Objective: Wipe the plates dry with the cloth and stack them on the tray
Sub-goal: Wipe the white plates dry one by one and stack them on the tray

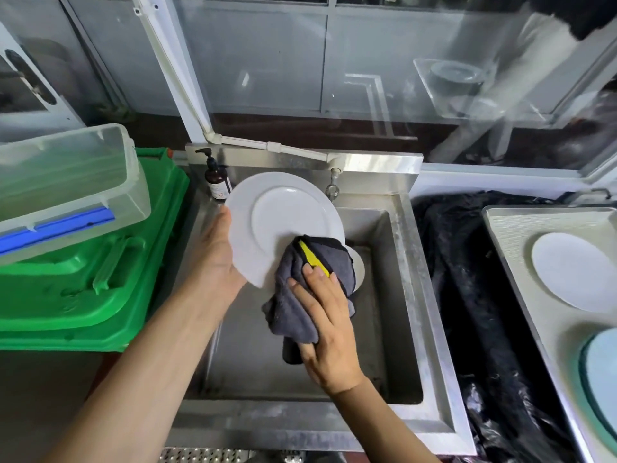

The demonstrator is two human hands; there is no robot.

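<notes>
Left hand (217, 255) gripping the rim of a white plate (283, 222), tilted over the steel sink (397, 295); right hand (325, 322) pressing a grey cloth (297, 309) to its lower edge, fingers spread flat. Midway by the look: one white plate (567, 272) already on the tray (507, 248) at right, another plate edge (359, 269) showing behind the cloth.

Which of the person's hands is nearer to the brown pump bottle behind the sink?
Left. The left hand holds the plate just below the pump bottle; the right hand presses the cloth farther away.

Left hand (217, 252) gripping white plate (283, 208) — right hand (329, 332) pressing grey cloth (293, 305) on it, over sink (400, 295)
</notes>
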